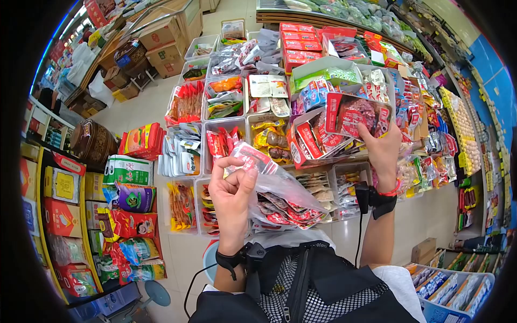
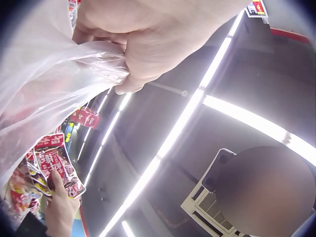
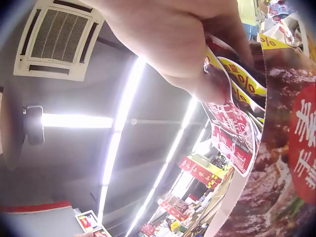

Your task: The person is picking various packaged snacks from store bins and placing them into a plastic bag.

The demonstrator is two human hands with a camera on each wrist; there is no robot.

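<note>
In the head view my left hand [image 1: 232, 202] pinches the edge of a clear plastic bag [image 1: 291, 191] that holds several red and dark packets [image 1: 280, 210]. The same hand [image 2: 148, 42] grips the bunched plastic [image 2: 44, 94] in the left wrist view. My right hand [image 1: 383, 151] holds red meat-snack packets [image 1: 355, 116] over an open display box [image 1: 298, 148] filled with similar packets. The right wrist view shows the right hand [image 3: 173, 44] with its thumb against the packets [image 3: 232, 128], beside the box's printed side [image 3: 286, 148].
Bins of snacks [image 1: 223, 97] stand beyond and around the hands. Red boxes [image 1: 300, 46] are stacked at the back. Bagged goods [image 1: 129, 196] lie on a shelf at left, and a blue crate [image 1: 458, 307] stands at lower right.
</note>
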